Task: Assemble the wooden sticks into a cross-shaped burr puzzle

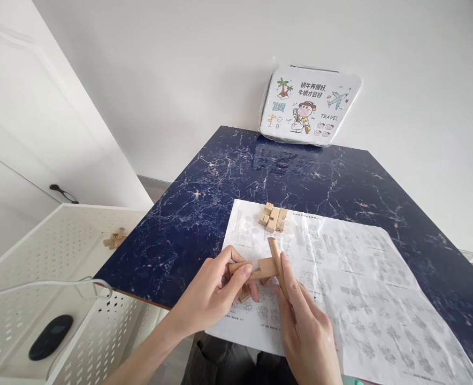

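My left hand (pixel 210 289) is closed on notched wooden puzzle pieces (pixel 267 267), thumb on top and fingers beneath. In my right hand (pixel 306 323), a long wooden puzzle stick (pixel 274 255) is gripped between thumb and fingers. It slants across the right end of the left hand's pieces and appears to touch them; whether they interlock I cannot tell. More wood (pixel 244 294) shows below my left fingers, partly hidden. Just beyond both hands, several small wooden pieces (pixel 274 218) lie grouped on the printed sheet (pixel 365 299).
The sheet, covered in small diagrams, lies on a dark blue marbled table (pixel 172 214). A white cartoon-printed case (pixel 288 115) leans on the wall at the back. At left, a white perforated basket (pixel 76 235) contains a wooden assembly (pixel 116 239) and a black oval device (pixel 51 337); a white cable (pixel 39 285) crosses it.
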{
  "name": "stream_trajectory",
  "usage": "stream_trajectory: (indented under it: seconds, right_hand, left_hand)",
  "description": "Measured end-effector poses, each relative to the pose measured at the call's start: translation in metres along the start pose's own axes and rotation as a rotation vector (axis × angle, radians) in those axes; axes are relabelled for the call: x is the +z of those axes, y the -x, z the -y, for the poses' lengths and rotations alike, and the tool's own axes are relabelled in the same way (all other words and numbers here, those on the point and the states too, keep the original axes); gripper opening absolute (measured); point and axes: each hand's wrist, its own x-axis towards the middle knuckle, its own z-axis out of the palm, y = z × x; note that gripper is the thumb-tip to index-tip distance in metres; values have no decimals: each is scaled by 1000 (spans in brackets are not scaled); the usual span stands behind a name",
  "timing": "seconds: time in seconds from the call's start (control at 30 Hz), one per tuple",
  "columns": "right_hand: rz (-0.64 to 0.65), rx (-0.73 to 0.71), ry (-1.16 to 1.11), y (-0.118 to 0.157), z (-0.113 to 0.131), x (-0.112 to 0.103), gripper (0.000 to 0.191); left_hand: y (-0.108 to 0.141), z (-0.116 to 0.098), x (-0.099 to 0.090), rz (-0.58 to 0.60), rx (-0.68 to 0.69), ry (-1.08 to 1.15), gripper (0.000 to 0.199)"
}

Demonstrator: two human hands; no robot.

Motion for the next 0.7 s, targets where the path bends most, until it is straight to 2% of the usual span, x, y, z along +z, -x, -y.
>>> stream_trajectory:
  seconds: [0.23,0.37,0.5,0.7]
  right_hand:
    - [-20,-25,17,2,3,5,69]
    - [-4,-112,-61,0,10,10,69]
    - [7,-79,-96,-2,13,10,67]
    - [-47,-29,-89,-1,14,9,63]
  left_hand:
    - [-1,2,2,14,-10,-27,35]
    - [-2,4,7,34,1,-54,32]
    - [-3,1,8,55,22,-4,29]
    - [-2,-3,7,109,19,-24,19]
